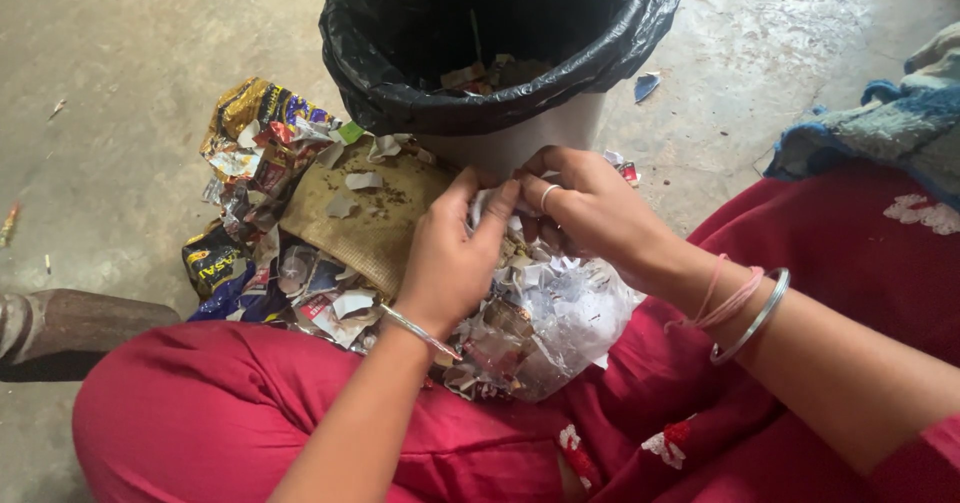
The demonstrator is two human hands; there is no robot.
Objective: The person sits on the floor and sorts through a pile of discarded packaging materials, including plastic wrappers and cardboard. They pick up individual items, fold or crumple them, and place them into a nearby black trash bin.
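Note:
My left hand (450, 258) and my right hand (585, 208) meet over a heap of litter on the floor, fingers pinched on white paper scraps (497, 206) at the top of a clear plastic bag (560, 328) stuffed with torn paper and wrappers. A ring sits on my right hand; bangles circle both wrists. Just beyond the hands stands a white bin (520, 138) lined with a black bag (400, 73), with a few scraps inside.
Shiny foil wrappers (255, 128) and a brown mesh piece (365, 213) lie left of the bin. My red-clothed legs (200, 413) frame the heap. A blue cloth (890, 123) lies at right, a dark rounded object (70, 323) at left, on concrete floor.

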